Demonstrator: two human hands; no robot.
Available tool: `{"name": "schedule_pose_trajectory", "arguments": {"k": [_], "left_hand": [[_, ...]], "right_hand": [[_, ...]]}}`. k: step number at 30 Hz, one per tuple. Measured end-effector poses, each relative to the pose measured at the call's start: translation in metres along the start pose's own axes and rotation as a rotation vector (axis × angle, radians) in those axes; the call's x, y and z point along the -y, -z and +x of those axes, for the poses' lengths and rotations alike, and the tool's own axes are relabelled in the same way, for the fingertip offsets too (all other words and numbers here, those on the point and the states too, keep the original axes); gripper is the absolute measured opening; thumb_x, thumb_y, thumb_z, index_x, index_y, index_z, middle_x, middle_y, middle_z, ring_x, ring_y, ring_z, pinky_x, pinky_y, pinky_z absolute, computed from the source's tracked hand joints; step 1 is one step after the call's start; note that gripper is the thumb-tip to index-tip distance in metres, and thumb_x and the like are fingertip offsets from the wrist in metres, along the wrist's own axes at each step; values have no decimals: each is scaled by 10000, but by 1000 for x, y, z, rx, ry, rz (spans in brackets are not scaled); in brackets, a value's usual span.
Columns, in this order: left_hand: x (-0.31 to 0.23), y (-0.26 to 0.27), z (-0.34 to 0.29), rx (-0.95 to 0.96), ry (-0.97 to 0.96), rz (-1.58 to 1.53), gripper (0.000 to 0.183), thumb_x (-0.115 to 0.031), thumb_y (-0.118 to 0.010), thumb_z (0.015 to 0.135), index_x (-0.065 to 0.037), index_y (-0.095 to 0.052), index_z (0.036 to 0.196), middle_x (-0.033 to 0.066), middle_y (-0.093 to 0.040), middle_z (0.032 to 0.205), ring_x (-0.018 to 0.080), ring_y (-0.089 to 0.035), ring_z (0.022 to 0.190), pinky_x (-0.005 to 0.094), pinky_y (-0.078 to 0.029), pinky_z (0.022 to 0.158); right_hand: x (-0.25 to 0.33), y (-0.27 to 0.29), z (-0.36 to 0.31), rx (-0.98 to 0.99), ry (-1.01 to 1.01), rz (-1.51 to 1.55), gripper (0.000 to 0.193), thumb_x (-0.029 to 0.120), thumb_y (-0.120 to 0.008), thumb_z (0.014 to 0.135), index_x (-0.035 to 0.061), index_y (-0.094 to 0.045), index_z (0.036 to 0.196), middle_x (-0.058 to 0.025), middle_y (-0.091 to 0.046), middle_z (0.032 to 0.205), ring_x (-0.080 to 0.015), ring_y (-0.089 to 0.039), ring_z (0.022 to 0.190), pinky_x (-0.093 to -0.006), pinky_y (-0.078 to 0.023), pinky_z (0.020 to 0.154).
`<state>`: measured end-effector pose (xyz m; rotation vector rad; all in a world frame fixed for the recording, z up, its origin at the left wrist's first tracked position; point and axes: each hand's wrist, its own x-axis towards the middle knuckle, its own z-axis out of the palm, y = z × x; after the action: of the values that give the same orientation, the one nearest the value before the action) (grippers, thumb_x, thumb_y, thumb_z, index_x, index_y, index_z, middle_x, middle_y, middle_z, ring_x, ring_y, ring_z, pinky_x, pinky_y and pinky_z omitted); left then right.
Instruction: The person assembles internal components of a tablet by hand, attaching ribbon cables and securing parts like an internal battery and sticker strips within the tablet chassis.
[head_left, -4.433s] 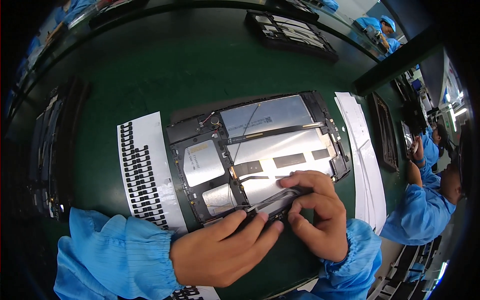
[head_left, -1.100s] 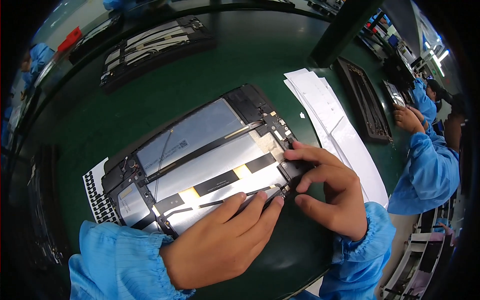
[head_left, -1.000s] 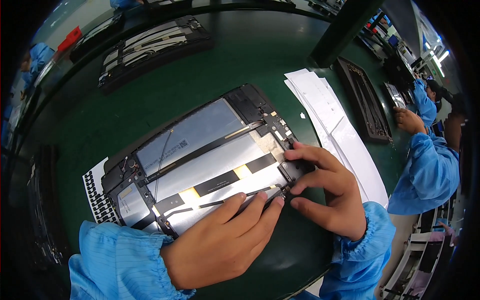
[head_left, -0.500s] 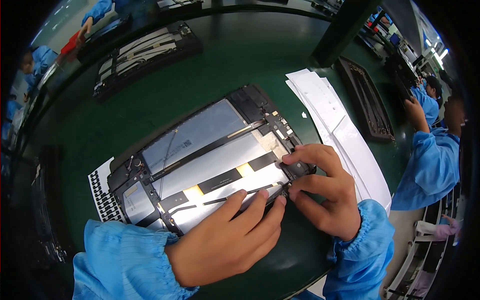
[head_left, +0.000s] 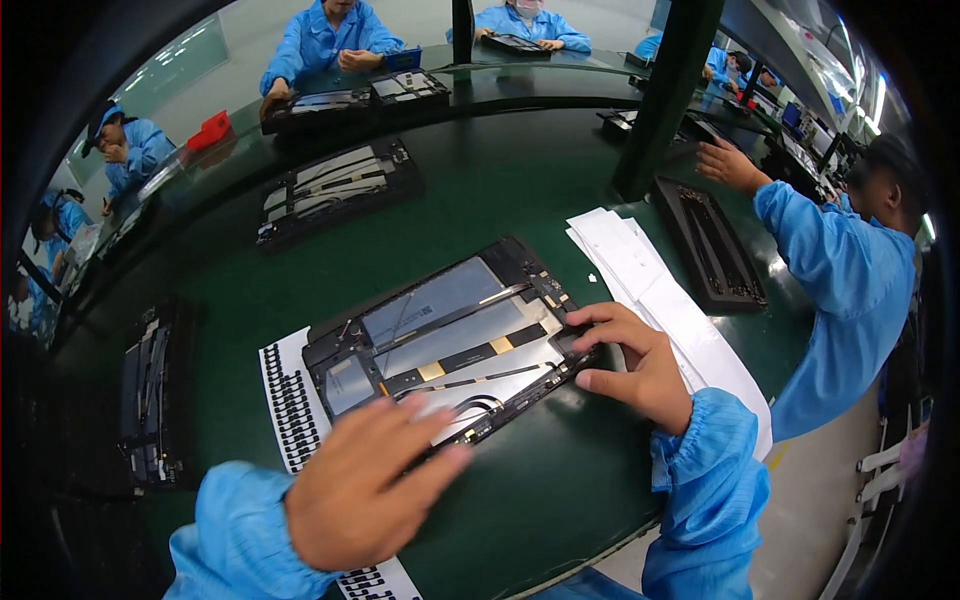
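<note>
An opened tablet (head_left: 460, 335) lies tilted on the green table, its silver and grey battery cells, black strips and thin cables exposed. My right hand (head_left: 640, 360) grips its right end, fingertips on the board edge and thumb at the near corner. My left hand (head_left: 375, 480), blurred, hovers over the near left edge with fingers spread and nothing visible in them. It hides part of that edge. Partly beneath the tablet's left end and my left hand is a white sheet (head_left: 268, 362) with rows of small black pieces.
White paper sheets (head_left: 640, 270) lie right of the tablet, beside a black tray (head_left: 700, 235) of dark strips. Other opened devices rest at the back (head_left: 335, 190) and the left (head_left: 150, 400). A dark post (head_left: 665, 100) rises behind. A co-worker in blue (head_left: 840, 270) reaches in at right.
My left hand has lifted off the tablet's near edge and moved left. My right hand stays at the right end. The view has tilted up, showing more co-workers.
</note>
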<state>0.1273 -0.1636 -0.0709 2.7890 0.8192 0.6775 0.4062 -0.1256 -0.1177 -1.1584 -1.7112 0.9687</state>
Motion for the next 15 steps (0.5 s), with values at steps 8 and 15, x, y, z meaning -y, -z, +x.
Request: {"name": "schedule_pose_trajectory", "arguments": {"k": [8,15], "left_hand": [[29,-20,-76,20,648,-92,1059,-407,-741,597,103,-125,1293,355,-161,1310,454,-199,1227,462,-158,1012],[33,-49,-70,-68,577,-297,1115,-520,-653,660,45,38,1327,390,45,1314,467,61,1264,524,-28,1003]], "right_hand": [[-8,-13,13,-34,114,-189,379,141,-710,619,52,-578,962,-128,-471,1111,-278,-427,1050,-330,-340,902],[-28,-24,10,-244,-169,-167,445,199,-552,802,-32,-411,1154,-140,-462,1087,-223,-438,995,-312,-321,900]]}}
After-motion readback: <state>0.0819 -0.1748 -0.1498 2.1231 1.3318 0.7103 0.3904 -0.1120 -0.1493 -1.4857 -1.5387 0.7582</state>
